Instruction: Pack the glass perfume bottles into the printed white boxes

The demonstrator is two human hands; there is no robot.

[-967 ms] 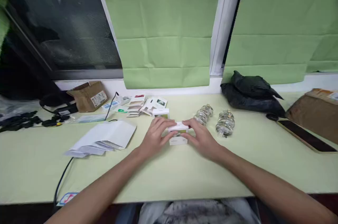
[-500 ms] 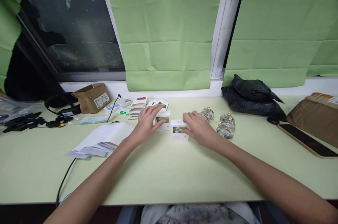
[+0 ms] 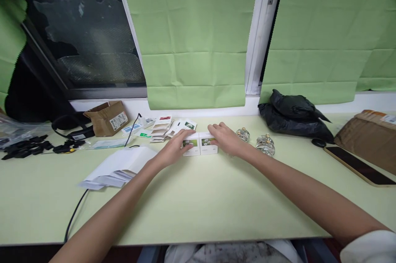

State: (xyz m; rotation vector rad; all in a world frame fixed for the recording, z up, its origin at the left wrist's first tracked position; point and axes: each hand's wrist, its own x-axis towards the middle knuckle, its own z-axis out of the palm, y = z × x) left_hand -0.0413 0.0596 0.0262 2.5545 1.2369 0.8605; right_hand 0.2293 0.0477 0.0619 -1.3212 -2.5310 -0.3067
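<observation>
Two small white boxes with green flower pictures stand side by side at the middle of the table, their facing ends touching or nearly so. My left hand (image 3: 173, 147) grips the outer end of the left box (image 3: 192, 150), thumb in front and fingers behind. Around the outer end of the right box (image 3: 208, 148) my right hand (image 3: 227, 139) is closed, its thumb across the picture. Just right of that hand are two clear ribbed glass jars with gold knobs, a farther jar (image 3: 243, 134) and a nearer jar (image 3: 265, 145), partly covered by my right forearm.
Paper packets (image 3: 161, 126) lie behind my left hand, and white envelopes (image 3: 120, 166) left of that forearm. An open cardboard box (image 3: 107, 120) and black parts (image 3: 27, 147) are at left. A black plastic bag (image 3: 295, 118), phone (image 3: 360, 166) and brown parcel (image 3: 368, 141) sit at right.
The right box has moved back and left in my right hand, and now stands level beside the left box. My left hand's fingers have come down and closed on the left box.
</observation>
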